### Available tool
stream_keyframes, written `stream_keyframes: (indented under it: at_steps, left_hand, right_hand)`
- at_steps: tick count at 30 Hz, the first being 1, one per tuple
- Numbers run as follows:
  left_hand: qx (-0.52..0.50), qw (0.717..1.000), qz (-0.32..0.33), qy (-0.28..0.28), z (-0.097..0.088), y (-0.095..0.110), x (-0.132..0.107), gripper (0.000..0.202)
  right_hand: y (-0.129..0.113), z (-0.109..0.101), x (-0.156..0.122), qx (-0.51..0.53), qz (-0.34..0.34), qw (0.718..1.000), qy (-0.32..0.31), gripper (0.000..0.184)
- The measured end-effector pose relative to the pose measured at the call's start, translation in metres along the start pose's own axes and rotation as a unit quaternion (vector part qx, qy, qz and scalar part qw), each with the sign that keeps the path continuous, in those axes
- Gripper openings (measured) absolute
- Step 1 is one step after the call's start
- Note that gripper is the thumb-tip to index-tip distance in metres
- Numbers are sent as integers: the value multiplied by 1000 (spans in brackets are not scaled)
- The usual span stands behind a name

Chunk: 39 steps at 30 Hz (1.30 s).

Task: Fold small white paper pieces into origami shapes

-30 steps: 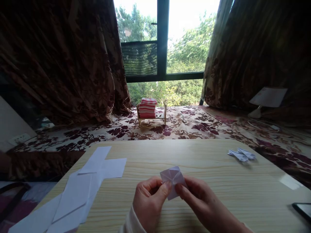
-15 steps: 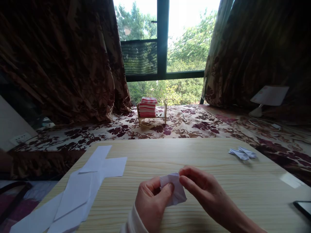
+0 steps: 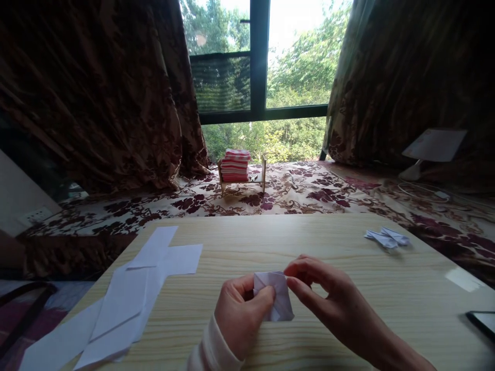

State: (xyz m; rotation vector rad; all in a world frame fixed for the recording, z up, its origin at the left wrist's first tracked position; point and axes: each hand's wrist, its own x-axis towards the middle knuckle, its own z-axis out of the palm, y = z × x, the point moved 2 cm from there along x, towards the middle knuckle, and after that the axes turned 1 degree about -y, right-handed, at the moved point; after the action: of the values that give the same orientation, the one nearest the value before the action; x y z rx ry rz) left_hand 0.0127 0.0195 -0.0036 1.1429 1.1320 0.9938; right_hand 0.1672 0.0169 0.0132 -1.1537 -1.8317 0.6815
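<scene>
A small square of folded white paper with crease lines is held above the table in front of me. My left hand grips its left side, the thumb pressed flat on the face of the paper and the fingers behind. At the upper right corner, the thumb and index fingertips of my right hand close on the paper's edge. The other fingers of that hand are curled loosely. Two folded white paper pieces with pointed ends lie at the table's far right.
Several overlapping white paper sheets cover the left of the wooden table. A dark-edged device sits at the right edge. Behind the table, a small wooden rack carries folded striped cloths; a lamp stands farther right.
The folded paper has turned slightly and its face shows more squarely. My right fingers stay at its upper right corner. The whole view has tilted down a little.
</scene>
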Motion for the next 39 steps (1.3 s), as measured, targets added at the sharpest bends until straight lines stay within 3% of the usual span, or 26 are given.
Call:
stream_keyframes:
  at_steps: [7,16,19,23,26,33,39]
  left_hand:
    - [14,998,2,-53,0,2,1,24]
    - [40,998,1,-54,-4,4,1,26]
    - [48,998,1,-45,-4,2,2,27]
    - [49,998,7,-46,-5,0,3,27]
    - [40,998,11,-46,-5,-1,5,26]
    - [-6,997,0,-74,-3,0,3,25]
    - [43,998,3,-55,-4,-2,4,27]
  right_hand:
    - [1,9,-3,17,13,999,-30,17]
    - [6,13,-4,28,33,999,-19,23]
    - [6,13,-6,-16,-8,1000,-14,19]
    - [1,13,-9,-123,-132,983,2,7]
    - [-1,12,-10,-156,-183,971,8,11]
    - [3,12,-9,-146,-167,975,4,10]
    - [0,12,-9,-171,-186,968,-5,11]
